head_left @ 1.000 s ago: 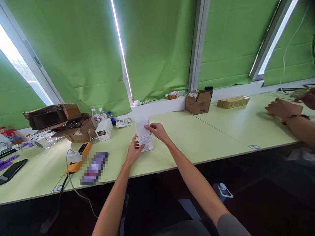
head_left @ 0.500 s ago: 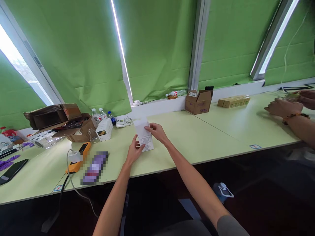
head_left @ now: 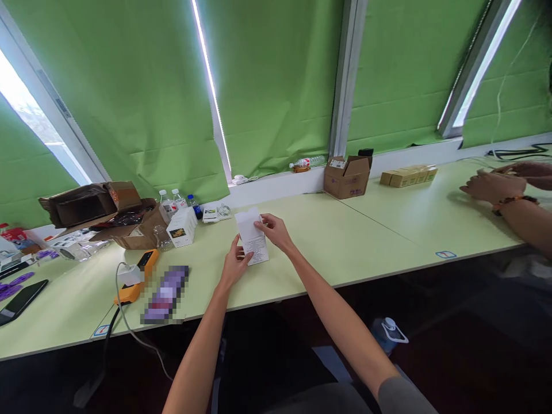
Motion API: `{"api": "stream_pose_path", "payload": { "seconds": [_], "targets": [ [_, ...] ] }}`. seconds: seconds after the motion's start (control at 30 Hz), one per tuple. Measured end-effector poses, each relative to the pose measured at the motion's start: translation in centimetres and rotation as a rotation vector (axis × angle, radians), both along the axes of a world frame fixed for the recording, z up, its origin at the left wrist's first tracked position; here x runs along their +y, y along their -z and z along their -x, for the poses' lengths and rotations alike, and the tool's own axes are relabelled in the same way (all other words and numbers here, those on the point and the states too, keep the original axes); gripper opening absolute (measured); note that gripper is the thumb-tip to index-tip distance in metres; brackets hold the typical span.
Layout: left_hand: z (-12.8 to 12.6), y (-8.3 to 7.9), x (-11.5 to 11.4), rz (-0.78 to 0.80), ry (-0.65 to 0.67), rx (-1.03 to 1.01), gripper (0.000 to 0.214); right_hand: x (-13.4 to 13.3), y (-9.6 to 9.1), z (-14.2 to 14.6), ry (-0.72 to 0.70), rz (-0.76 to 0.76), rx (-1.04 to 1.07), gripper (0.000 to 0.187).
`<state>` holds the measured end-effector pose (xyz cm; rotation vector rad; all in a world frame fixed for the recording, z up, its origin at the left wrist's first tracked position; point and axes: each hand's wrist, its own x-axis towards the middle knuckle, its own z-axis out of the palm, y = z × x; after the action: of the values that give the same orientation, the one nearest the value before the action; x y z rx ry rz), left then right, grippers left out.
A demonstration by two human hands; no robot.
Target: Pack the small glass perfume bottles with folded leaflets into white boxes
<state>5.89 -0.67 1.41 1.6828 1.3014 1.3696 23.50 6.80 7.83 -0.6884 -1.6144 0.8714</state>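
A small white carton (head_left: 257,248) stands tilted over the table in front of me, fine print covering the lower part of the face toward me. Its plain white upper part, which looks like a raised flap, rises above the print. My left hand (head_left: 236,263) grips the carton low on its left side, thumb across the front. At the upper right, my right hand (head_left: 276,231) pinches the plain upper part between thumb and fingers. The carton's far side is hidden.
White boxes (head_left: 181,228) stand left, near bottles and an open cardboard box (head_left: 149,230). A blurred purple phone-like object (head_left: 166,294) and yellow power strip (head_left: 137,282) lie nearer. Another cardboard box (head_left: 347,176) is at the back. At right, a co-worker's hands (head_left: 495,185) are over the table.
The white carton's upper part is tipped slightly, while both my hands keep nearly the same hold. The co-worker's hands at the right have shifted slightly.
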Motion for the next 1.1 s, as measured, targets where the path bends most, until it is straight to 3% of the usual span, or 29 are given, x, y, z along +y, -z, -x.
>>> {"api": "stream_pose_path", "payload": {
  "seconds": [0.17, 0.37, 0.83, 1.1],
  "targets": [
    [-0.1, -0.1, -0.2, -0.017, -0.012, 0.016, 0.084, 0.2, 0.2, 0.0, 0.002, 0.02, -0.007, 0.036],
    [-0.3, 0.0, -0.2, -0.018, -0.019, 0.005, 0.084, 0.1, 0.2, 0.1, 0.023, 0.022, 0.043, 0.047],
    [-0.3, -0.1, -0.3, -0.017, -0.013, 0.018, 0.084, -1.0, -1.2, -0.1, 0.051, -0.072, 0.009, 0.036],
    [-0.4, -0.3, -0.4, -0.009, -0.015, 0.007, 0.084, -1.4, -1.1, -0.2, 0.044, -0.012, 0.03, 0.033]
  ]
}}
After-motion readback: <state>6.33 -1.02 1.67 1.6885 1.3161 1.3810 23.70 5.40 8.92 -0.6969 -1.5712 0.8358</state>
